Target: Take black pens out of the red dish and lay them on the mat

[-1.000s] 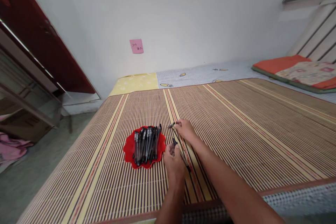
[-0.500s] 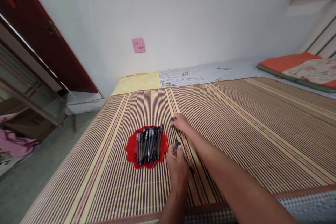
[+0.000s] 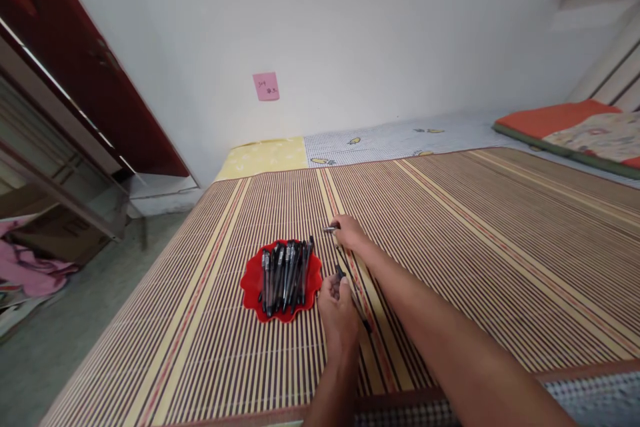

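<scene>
A red scalloped plate (image 3: pixel 253 285) lies on a striped bamboo mat (image 3: pixel 450 233) and holds several black pens (image 3: pixel 285 269). My left hand (image 3: pixel 339 315) rests on the mat just right of the plate, its fingers closed round a black pen (image 3: pixel 352 295) whose end points up and away. Farther out, my right hand (image 3: pixel 350 233) is pinched on a small dark pen part (image 3: pixel 329 229) that sticks out to its left, close to the mat.
The mat covers a bed with a yellow and a checked sheet (image 3: pixel 380 140) at its far end. An orange cushion (image 3: pixel 575 123) lies at the back right. A dark red cabinet (image 3: pixel 75 73) stands at the left, and a pink note (image 3: pixel 265 86) hangs on the white wall.
My right hand has moved farther away along the mat with the small pen part. My left hand has stayed beside the plate with its pen.
</scene>
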